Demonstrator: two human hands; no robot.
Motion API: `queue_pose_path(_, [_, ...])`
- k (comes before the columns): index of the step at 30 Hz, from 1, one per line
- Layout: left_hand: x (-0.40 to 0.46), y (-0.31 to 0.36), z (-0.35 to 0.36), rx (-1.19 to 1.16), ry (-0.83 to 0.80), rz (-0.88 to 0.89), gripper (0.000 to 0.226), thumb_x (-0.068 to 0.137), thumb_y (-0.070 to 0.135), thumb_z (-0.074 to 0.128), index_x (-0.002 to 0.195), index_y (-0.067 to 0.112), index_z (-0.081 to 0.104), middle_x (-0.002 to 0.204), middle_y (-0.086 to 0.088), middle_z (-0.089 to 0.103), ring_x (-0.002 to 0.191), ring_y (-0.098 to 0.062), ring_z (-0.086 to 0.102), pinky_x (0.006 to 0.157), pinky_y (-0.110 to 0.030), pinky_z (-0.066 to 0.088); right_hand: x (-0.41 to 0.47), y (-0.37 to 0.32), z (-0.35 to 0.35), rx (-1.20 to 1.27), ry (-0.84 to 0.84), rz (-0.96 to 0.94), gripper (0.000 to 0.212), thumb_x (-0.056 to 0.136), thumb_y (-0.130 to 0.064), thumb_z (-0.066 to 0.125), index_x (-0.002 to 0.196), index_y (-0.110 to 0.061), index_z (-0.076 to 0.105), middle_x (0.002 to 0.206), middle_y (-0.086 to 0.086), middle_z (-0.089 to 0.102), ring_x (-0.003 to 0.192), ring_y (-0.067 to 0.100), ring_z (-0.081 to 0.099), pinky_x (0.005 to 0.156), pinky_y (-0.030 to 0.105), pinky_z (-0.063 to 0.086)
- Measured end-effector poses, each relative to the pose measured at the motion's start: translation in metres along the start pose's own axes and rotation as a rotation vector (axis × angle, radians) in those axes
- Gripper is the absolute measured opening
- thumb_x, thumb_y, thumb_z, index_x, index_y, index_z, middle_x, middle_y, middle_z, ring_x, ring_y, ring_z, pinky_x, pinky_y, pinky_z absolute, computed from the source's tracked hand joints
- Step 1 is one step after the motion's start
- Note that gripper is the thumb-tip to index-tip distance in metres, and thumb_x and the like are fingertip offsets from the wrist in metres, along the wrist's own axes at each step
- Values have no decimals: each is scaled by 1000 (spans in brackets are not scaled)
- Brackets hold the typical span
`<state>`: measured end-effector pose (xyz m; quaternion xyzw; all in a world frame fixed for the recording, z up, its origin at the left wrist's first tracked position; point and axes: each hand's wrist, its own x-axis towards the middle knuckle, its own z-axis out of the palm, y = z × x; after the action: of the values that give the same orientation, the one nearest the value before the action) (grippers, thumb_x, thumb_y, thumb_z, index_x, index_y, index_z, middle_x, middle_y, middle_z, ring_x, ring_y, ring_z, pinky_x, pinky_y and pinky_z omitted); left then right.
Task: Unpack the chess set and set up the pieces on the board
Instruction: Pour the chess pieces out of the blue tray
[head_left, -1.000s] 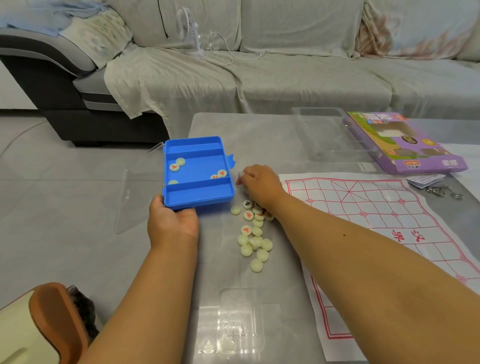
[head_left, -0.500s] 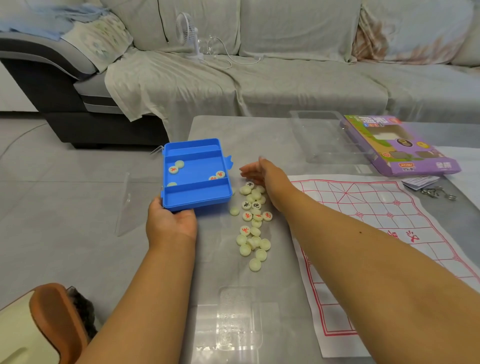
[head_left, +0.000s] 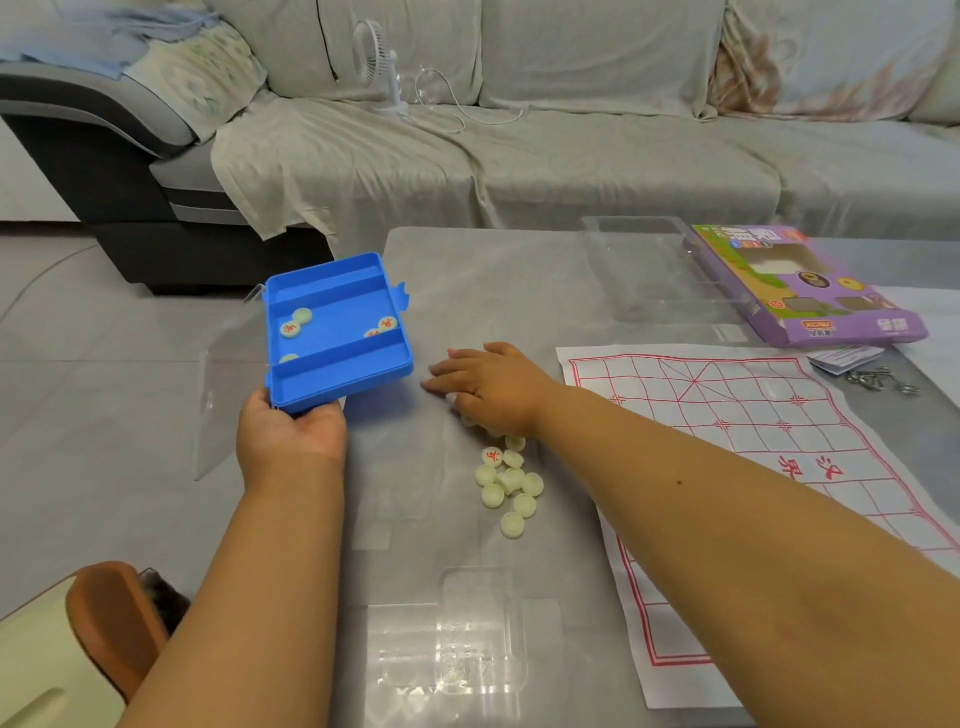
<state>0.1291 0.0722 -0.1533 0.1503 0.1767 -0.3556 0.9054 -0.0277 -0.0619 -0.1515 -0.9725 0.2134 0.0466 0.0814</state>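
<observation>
My left hand (head_left: 291, 441) grips the near edge of a blue plastic case (head_left: 335, 332) and holds it tilted above the table's left edge; several round pale chess pieces (head_left: 301, 315) lie inside it. My right hand (head_left: 491, 384) lies palm down with fingers stretched flat over some of the loose pieces on the grey table (head_left: 493, 291). A cluster of several pale pieces (head_left: 509, 480) sits just nearer to me than that hand. The paper board (head_left: 753, 441) with red grid lines is spread out to the right.
A clear plastic tray (head_left: 649, 270) and a purple game box (head_left: 810, 291) stand at the back right, with a booklet and metal rings (head_left: 878, 376) beside them. Another clear tray (head_left: 457, 639) lies near me. A sofa with a small fan (head_left: 379, 67) is behind.
My right hand has dropped flat onto the upper pieces and slid a little nearer, covering them. My left hand has tilted the blue case more and lifted it slightly.
</observation>
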Motion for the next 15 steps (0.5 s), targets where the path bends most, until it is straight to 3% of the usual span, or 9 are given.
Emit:
queue_pose_path(3, [-1,2,0,18,20,-2,29,95,7,39,114,9,61,106,-10,70,96,-26,70,76,-39,59,-5,2,-3,165,65,27,40,98,-24,37,135,-28,50,146,-8,42,140,9,26,113,30,14])
queue_pose_path(5, [-1,0,0,33,17,-11,29,95,7,39,114,8,61,112,-11,69,100,-27,68,86,-42,56,-9,-1,-7,432,255,132,38,95,-18,44,130,-24,56,139,-4,51,133,10,38,108,22,22])
queue_pose_path(7, [-2,-6,0,71,9,-16,26,94,7,40,110,7,61,115,-11,67,108,-26,65,93,-43,52,-9,-6,-16,561,537,203,36,93,-16,48,128,-20,57,131,-2,56,123,13,46,104,22,30])
queue_pose_path(10, [-9,-22,1,146,-10,-37,32,94,8,41,119,6,60,118,-12,67,107,-25,66,93,-42,52,-5,-19,-39,435,711,127,31,91,-19,52,121,-14,58,121,2,59,114,16,50,98,26,36])
queue_pose_path(15, [-23,-39,9,179,-63,-86,33,97,10,38,121,1,58,115,-19,67,103,-29,67,92,-44,53,10,-28,-53,-178,523,-30,35,96,-40,40,96,-13,60,92,2,58,86,21,50,80,32,33])
